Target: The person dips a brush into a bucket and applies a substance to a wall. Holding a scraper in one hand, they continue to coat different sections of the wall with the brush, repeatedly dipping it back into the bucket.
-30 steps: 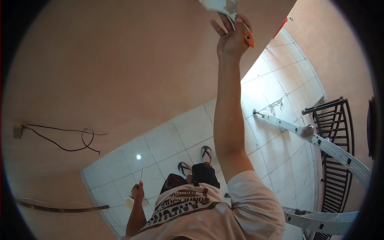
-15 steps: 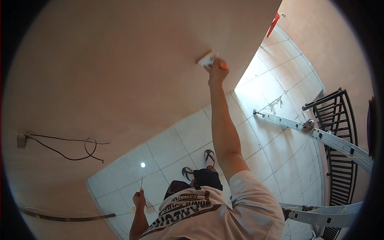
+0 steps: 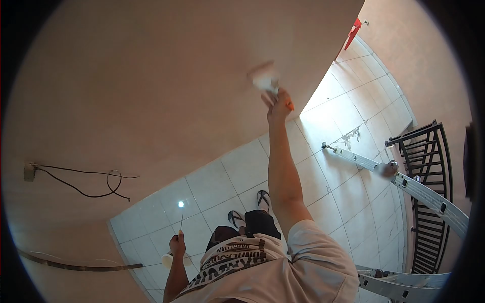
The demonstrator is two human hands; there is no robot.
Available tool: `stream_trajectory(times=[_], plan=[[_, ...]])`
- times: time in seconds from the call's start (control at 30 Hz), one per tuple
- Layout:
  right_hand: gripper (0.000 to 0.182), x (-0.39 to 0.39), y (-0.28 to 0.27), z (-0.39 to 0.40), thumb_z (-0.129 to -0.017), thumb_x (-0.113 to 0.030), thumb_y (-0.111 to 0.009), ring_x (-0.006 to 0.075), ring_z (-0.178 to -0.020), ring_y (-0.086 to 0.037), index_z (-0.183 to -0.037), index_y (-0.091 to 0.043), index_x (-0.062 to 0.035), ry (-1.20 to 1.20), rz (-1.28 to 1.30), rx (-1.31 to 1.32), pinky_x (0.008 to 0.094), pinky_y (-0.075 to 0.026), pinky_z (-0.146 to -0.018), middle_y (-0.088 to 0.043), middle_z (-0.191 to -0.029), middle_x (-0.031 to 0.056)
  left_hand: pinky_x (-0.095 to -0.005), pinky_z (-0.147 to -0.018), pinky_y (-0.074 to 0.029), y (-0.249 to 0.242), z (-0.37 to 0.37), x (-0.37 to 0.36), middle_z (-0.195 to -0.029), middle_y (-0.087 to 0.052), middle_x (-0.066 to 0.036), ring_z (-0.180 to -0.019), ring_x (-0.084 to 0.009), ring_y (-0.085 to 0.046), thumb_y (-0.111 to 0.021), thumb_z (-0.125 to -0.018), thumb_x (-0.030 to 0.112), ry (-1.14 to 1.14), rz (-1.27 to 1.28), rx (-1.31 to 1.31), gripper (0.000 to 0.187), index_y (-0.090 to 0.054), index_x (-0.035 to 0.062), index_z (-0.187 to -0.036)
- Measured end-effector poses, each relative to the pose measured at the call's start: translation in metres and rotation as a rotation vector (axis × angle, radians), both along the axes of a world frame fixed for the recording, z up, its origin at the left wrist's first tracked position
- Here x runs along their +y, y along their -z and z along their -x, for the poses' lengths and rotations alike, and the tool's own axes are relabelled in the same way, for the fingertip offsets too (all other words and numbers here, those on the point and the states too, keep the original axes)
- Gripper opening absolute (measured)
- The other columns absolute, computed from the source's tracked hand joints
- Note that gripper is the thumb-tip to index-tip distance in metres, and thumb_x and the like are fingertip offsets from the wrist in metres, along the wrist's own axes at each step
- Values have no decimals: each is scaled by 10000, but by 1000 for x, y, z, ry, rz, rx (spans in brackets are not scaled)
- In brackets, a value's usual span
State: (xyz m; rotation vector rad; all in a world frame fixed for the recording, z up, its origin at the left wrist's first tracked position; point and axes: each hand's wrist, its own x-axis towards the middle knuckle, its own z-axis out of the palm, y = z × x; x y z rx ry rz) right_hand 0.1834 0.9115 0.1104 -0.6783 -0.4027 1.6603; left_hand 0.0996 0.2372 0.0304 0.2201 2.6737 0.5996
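My right hand [image 3: 279,107] is raised at the end of an outstretched arm and closed around the orange handle of a wide putty knife [image 3: 265,82]. The blade is slightly blurred and lies against or close over the bare plaster wall [image 3: 166,91]. Low down beside my body, my left hand [image 3: 177,244] grips a thin-bladed tool [image 3: 182,222] with a pale handle, its blade pointing up and seen edge-on. Just behind that wrist shows part of a round whitish container [image 3: 167,260].
An aluminium ladder [image 3: 361,160] spreads over the tiled floor [image 3: 217,177] at my right. Beyond it is a black metal railing [image 3: 429,156]. Loose black wires [image 3: 81,189] hang from a wall box [image 3: 29,172] at left. Something red [image 3: 352,33] stands past the wall's edge.
My right hand has drawn back slightly toward me, and more of the putty knife's blade shows. The left-hand tool has shifted a little upward. The view has tilted slightly.
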Motion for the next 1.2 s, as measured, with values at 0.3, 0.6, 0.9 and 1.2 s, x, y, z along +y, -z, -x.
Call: stream_trajectory(times=[0.3,0.6,0.9,1.2], plan=[[206,38,-133,-11,-932,-185,-576,256,-818,-679,-1036,-566,-6,-1,-316,-148,378,-632,-636,-619,-983,121,-441,-536,-389,14,-3,0,-559,-540,-177,-527,-297,-502,-591,-885,491,-27,42,25,581,-544,-22,-616],[236,71,-170,-14,-948,-184,-537,369,-1062,-614,-1140,-471,-64,70,-464,149,525,-600,-760,-565,-1145,163,-437,-526,-383,16,-15,38,-533,-516,-163,-504,-288,-468,-592,-890,474,32,-16,62,575,-534,-30,-619],[145,55,-36,-22,-924,-140,-549,255,-878,-655,-1017,-578,-32,227,-61,-363,370,-631,-630,-606,-1003,132,-459,-538,-389,10,-25,37,-537,-523,-171,-513,-316,-492,-569,-902,489,20,77,36,589,-544,-24,-613],[222,69,-248,-40,-942,-136,-529,305,-944,-668,-1139,-477,-46,146,-630,188,401,-629,-674,-580,-1106,163,-457,-542,-395,23,-30,52,-565,-543,-187,-526,-314,-504,-578,-899,472,-10,2,21,570,-556,-36,-640]])
